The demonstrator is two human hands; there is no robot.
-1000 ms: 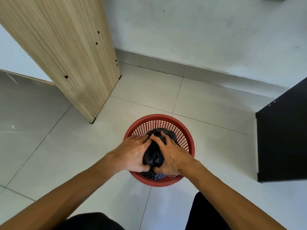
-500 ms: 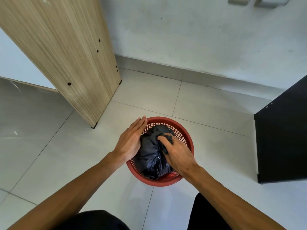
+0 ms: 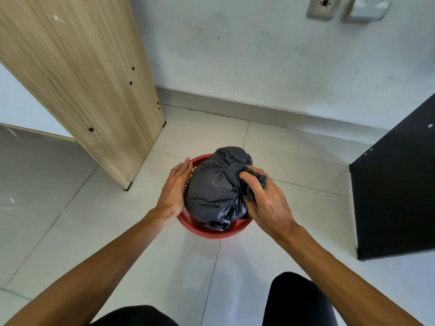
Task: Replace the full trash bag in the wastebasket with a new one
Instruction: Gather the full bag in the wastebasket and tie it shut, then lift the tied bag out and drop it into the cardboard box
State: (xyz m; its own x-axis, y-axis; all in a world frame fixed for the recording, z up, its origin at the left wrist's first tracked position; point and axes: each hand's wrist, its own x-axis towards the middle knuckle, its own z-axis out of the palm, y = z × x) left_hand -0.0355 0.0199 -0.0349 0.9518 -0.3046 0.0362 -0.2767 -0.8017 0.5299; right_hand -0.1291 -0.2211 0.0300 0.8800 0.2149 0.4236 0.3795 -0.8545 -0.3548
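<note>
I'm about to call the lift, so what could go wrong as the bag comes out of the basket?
The right hand grips only the bunched neck of the black trash bag, so thin plastic there could tear. The left hand lies flat, fingers open, against the red wastebasket; the light basket may rise with the bag or tip.

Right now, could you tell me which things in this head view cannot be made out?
- Inside and floor of the red wastebasket: covered by the black trash bag.
- Bag contents: opaque plastic hides them.
- Bag's knotted neck: largely wrapped inside the right hand grip.
- Left hand palm: faces the basket's side, so contact is unclear.
- Wall fittings: cut off by the top edge.
- A new bag: none in view.
</note>
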